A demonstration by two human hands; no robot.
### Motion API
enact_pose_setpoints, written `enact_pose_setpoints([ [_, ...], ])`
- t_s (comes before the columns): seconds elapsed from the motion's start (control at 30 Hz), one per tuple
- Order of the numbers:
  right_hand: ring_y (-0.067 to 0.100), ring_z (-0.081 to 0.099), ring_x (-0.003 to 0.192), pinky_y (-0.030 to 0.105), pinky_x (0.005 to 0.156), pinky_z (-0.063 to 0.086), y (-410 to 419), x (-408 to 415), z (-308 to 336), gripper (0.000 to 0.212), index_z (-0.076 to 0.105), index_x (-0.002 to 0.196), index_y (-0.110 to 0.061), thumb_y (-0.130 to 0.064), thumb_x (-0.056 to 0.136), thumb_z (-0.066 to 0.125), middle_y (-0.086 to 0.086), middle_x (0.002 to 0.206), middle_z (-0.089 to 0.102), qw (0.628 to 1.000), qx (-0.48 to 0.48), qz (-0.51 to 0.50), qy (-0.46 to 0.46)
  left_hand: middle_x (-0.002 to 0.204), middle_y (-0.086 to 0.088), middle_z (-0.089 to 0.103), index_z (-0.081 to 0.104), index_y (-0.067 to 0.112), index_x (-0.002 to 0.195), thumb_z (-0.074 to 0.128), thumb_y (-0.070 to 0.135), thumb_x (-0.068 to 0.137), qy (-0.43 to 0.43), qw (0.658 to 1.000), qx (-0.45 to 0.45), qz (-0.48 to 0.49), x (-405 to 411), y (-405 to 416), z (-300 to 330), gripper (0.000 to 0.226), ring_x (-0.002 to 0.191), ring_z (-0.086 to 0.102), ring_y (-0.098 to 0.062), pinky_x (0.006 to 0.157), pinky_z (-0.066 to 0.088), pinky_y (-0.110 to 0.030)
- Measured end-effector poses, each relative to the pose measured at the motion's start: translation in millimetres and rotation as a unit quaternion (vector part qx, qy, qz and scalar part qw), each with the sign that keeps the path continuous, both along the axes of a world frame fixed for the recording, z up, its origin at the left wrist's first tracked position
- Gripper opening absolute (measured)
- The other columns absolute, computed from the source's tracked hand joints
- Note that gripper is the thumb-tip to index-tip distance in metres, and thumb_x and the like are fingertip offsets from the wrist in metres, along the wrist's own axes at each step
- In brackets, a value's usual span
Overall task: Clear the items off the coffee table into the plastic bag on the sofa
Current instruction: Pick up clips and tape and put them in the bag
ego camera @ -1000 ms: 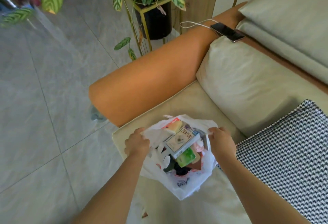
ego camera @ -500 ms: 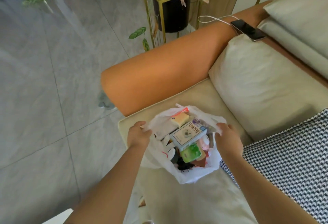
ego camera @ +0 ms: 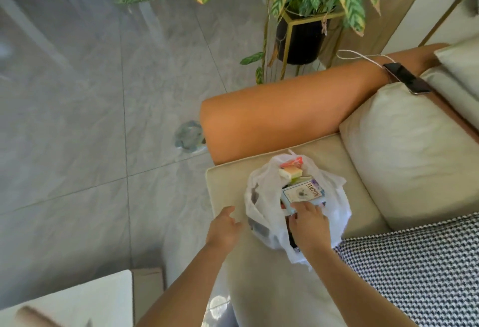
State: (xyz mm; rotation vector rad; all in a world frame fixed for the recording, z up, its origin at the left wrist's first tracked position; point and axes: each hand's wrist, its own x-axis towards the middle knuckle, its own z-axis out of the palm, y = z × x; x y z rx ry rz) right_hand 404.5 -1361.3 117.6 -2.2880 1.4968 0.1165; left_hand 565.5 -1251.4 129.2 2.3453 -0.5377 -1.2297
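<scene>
Beside the bag [ego camera: 261, 202], orange armrest [ego camera: 280, 116], phone [ego camera: 405, 81].

This was a home living room. A sofa with pale cream seat cushions [ego camera: 285, 171] and a rounded tan leather armrest [ego camera: 280, 116] stood on a floor of large glossy grey marble-look tiles [ego camera: 77, 119]. Beside the armrest, a striped-leaf houseplant in a black pot [ego camera: 303, 38] sat in a gold metal stand. A black smartphone [ego camera: 407, 81] lay charging on the armrest by a white cable, and a black-and-white houndstooth throw [ego camera: 414, 269] covered part of the seat.
</scene>
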Motion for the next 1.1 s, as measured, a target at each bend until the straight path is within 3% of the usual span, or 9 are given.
enact_pose_setpoints([
  [0.1, 0.020, 0.046, 0.123, 0.032, 0.104, 0.035, 29.5, 19.0, 3.1, 0.037, 0.049, 0.130, -0.026, -0.026, 0.093, 0.049, -0.003, 0.131, 0.053, 0.999, 0.018, 0.037, -0.002, 0.120, -0.005, 0.059, 0.042, 0.021, 0.138, 0.055, 0.026, 0.092, -0.013, 0.999, 0.009, -0.028, 3.5, 32.5, -1.7, 0.048, 0.113, 0.057, -0.021, 0.097, 0.046, -0.030],
  [0.33, 0.023, 0.051, 0.117, 0.032, 0.090, 0.041, 127.3, 61.2, -5.1, 0.035, 0.049, 0.127, -0.019, -0.024, 0.093, 0.045, 0.004, 0.121, 0.057, 0.984, 0.045, 0.171, 0.026, 0.122, -0.002, 0.062, 0.055, 0.024, 0.127, 0.054, 0.034, 0.090, -0.037, 0.997, 0.036, -0.051, 22.4, 141.8, -9.4, 0.038, 0.110, 0.060, -0.019, 0.096, 0.048, -0.031],
  [0.5, 0.024, 0.057, 0.112, 0.030, 0.091, 0.042, 214.0, 87.2, 6.6, 0.034, 0.047, 0.125, -0.014, -0.026, 0.095, 0.041, 0.007, 0.120, 0.059, 0.966, 0.042, 0.243, 0.081, 0.131, 0.001, 0.058, 0.053, 0.027, 0.128, 0.048, 0.038, 0.092, -0.074, 0.993, 0.055, -0.068, 31.9, 238.5, -1.2, 0.038, 0.119, 0.055, -0.020, 0.100, 0.043, -0.028],
  [0.67, 0.026, 0.057, 0.116, 0.033, 0.095, 0.044, 305.6, 107.5, 34.7, 0.033, 0.050, 0.125, -0.019, -0.028, 0.093, 0.044, 0.007, 0.123, 0.061, 0.945, 0.077, 0.301, 0.100, 0.128, -0.004, 0.059, 0.057, 0.024, 0.123, 0.044, 0.038, 0.092, -0.093, 0.990, 0.076, -0.077, 30.3, 333.3, 31.7, 0.036, 0.119, 0.054, -0.023, 0.099, 0.045, -0.034],
  [0.9, 0.023, 0.057, 0.115, 0.030, 0.092, 0.044, 418.1, 127.4, 76.1, 0.033, 0.055, 0.122, -0.023, -0.033, 0.092, 0.046, 0.001, 0.122, 0.063, 0.896, 0.096, 0.427, 0.080, 0.123, 0.001, 0.063, 0.060, 0.025, 0.122, 0.046, 0.042, 0.094, -0.100, 0.990, 0.083, 0.060, 14.0, 452.6, 66.4, 0.035, 0.115, 0.057, -0.016, 0.099, 0.045, -0.029],
  [1.1, 0.025, 0.057, 0.110, 0.028, 0.087, 0.044, 479.7, 122.4, 94.7, 0.028, 0.054, 0.115, -0.018, -0.032, 0.095, 0.042, 0.003, 0.118, 0.062, 0.803, 0.085, 0.584, 0.089, 0.133, -0.001, 0.057, 0.055, 0.021, 0.127, 0.046, 0.039, 0.094, -0.073, 0.967, 0.104, 0.222, -33.4, 529.9, 85.2, 0.039, 0.123, 0.051, -0.019, 0.102, 0.041, -0.030],
])
